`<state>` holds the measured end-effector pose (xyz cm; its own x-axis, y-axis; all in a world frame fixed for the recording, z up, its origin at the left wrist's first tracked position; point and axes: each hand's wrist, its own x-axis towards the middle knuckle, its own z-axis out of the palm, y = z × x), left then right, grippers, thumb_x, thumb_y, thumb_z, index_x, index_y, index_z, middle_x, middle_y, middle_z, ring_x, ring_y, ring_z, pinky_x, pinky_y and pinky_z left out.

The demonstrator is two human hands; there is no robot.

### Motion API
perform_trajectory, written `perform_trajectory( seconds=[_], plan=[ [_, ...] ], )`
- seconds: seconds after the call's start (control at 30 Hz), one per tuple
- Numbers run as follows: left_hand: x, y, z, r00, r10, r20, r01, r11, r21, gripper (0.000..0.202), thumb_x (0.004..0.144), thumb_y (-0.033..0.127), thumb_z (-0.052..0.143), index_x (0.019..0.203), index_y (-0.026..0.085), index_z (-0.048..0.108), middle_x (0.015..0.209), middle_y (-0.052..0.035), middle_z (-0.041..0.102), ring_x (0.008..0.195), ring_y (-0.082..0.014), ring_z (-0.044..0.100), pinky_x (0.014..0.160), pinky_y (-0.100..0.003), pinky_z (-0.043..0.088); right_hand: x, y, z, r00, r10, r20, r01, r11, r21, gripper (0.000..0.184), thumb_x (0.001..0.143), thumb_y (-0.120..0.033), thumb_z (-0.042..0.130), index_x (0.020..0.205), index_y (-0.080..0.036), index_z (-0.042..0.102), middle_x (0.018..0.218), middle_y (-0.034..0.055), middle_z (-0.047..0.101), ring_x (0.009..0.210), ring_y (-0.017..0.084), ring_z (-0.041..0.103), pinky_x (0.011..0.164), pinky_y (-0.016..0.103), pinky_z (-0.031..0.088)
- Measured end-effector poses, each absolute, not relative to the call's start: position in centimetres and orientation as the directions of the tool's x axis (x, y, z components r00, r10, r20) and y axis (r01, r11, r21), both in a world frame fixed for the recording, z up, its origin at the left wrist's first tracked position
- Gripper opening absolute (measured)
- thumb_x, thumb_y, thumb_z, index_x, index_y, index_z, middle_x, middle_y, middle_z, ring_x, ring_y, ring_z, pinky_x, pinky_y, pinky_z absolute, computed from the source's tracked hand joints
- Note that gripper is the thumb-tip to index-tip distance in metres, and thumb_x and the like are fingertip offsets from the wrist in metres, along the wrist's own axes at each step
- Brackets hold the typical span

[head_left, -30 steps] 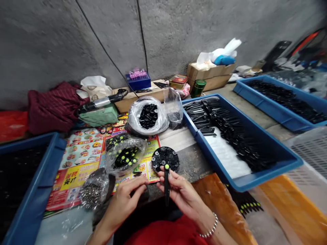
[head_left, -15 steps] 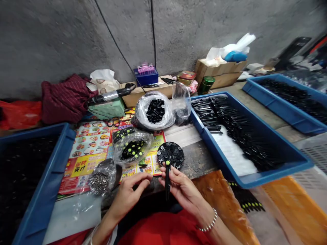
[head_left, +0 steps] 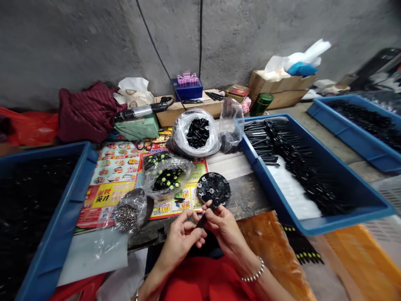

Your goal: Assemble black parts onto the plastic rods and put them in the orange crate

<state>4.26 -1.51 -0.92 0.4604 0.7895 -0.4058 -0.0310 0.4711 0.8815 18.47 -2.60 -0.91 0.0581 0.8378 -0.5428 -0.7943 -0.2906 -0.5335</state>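
A slim black plastic piece with a round head (head_left: 202,221) lies slantwise between my hands, just in front of a round black dish (head_left: 200,190) of small dark discs. My right hand (head_left: 225,230) pinches it near the head, thumb on top. Closed around its lower end are the fingers of my left hand (head_left: 180,238). The round head now faces up plain black. Left of the dish, a clear bag (head_left: 147,184) holds black parts with yellow-green dots. A bag of small metal pins or screws (head_left: 126,218) sits nearer my left forearm.
A blue tray (head_left: 313,229) of long black pieces stands to the right, another blue bin (head_left: 59,234) to the left. Behind the dish is a plastic bag of black parts (head_left: 198,133). An electric screwdriver-like tool (head_left: 140,111) rests on a green box (head_left: 140,127).
My left hand has moved right and up to the black piece. The piece has been turned over and tilted, so its yellow-green dot no longer shows. The view has shifted slightly left.
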Motion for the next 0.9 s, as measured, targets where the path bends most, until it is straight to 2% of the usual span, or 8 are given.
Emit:
perform_trajectory(
  seconds=[0.2,0.43,0.5,0.57,0.63,0.7,0.8,0.9],
  plan=[
    [3.8,-1.1,-1.2,0.53,0.743,-0.409,-0.048,0.507,0.86,0.036,0.078,0.039,0.071,0.093,0.018,0.045,0.07,-0.0048,0.073,0.056,-0.0136,0.066,0.055,-0.022,0.05,19.4,-3.1,-2.1,0.023,0.879,-0.476,-0.606,-0.366,-0.706,0.039,0.058,-0.03,0.089,0.088,-0.016,0.068,0.074,-0.0007,0.069,0.059,0.009,0.057,0.051,0.017,0.043],
    [3.5,-1.2,-1.2,0.579,0.683,-0.444,-0.059,0.579,0.813,0.03,0.08,0.036,0.066,0.091,0.017,0.045,0.065,-0.0054,0.071,0.05,-0.0144,0.063,0.049,-0.022,0.048,20.7,-3.0,-2.3,-0.134,0.89,-0.437,-0.548,-0.434,-0.716,0.037,0.059,-0.031,0.088,0.09,-0.018,0.072,0.084,0.0032,0.075,0.078,0.016,0.066,0.071,0.025,0.052],
    [2.7,-0.5,-0.7,0.557,0.732,-0.393,0.057,0.438,0.897,0.018,0.083,0.031,0.061,0.089,0.018,0.05,0.068,-0.0045,0.07,0.054,-0.0155,0.064,0.052,-0.024,0.05,21.0,-3.0,-2.4,-0.149,0.876,-0.459,-0.532,-0.462,-0.709,0.036,0.06,-0.031,0.088,0.09,-0.019,0.073,0.083,0.0034,0.076,0.074,0.015,0.067,0.069,0.024,0.052],
    [1.6,0.8,-0.2,0.449,0.864,-0.227,0.273,0.109,0.956,0.007,0.086,0.024,0.056,0.085,0.018,0.058,0.076,-0.0047,0.069,0.068,-0.0182,0.066,0.064,-0.028,0.053,21.0,-2.9,-2.5,-0.13,0.853,-0.506,-0.53,-0.491,-0.691,0.036,0.059,-0.032,0.088,0.09,-0.019,0.074,0.083,0.0037,0.076,0.075,0.016,0.068,0.067,0.024,0.053],
    [0.6,2.5,-0.1,0.381,0.924,0.039,0.501,-0.242,0.831,0.011,0.088,0.018,0.053,0.09,0.019,0.064,0.093,-0.0064,0.069,0.09,-0.022,0.064,0.083,-0.035,0.05,20.9,-2.8,-2.5,-0.096,0.833,-0.545,-0.543,-0.503,-0.673,0.038,0.059,-0.032,0.088,0.091,-0.019,0.074,0.084,0.0043,0.076,0.076,0.016,0.068,0.068,0.025,0.054],
    [0.1,4.0,-0.6,0.472,0.866,0.168,0.596,-0.453,0.663,0.02,0.089,0.014,0.05,0.103,0.019,0.064,0.108,-0.0092,0.067,0.104,-0.0249,0.059,0.093,-0.041,0.046,20.6,-2.8,-2.5,-0.063,0.823,-0.564,-0.568,-0.494,-0.658,0.04,0.058,-0.033,0.089,0.092,-0.018,0.073,0.084,0.0048,0.076,0.075,0.016,0.068,0.067,0.025,0.055],
    [0.3,5.5,-1.8,0.601,0.79,0.116,0.645,-0.566,0.514,0.033,0.088,0.006,0.044,0.114,0.015,0.062,0.107,-0.0119,0.066,0.101,-0.0268,0.057,0.09,-0.044,0.048,20.3,-2.7,-2.3,-0.02,0.818,-0.576,-0.609,-0.467,-0.641,0.041,0.057,-0.034,0.089,0.091,-0.017,0.073,0.083,0.0051,0.075,0.072,0.015,0.067,0.066,0.026,0.055],
    [0.7,5.9,-2.0,0.633,0.773,0.053,0.617,-0.544,0.568,0.038,0.086,0.002,0.043,0.115,0.016,0.063,0.101,-0.0108,0.066,0.096,-0.0263,0.057,0.087,-0.043,0.048,20.4,-2.6,-1.9,0.0,0.813,-0.582,-0.628,-0.453,-0.633,0.04,0.057,-0.035,0.089,0.09,-0.017,0.073,0.079,0.0041,0.073,0.068,0.014,0.065,0.063,0.024,0.054]
  ],
)
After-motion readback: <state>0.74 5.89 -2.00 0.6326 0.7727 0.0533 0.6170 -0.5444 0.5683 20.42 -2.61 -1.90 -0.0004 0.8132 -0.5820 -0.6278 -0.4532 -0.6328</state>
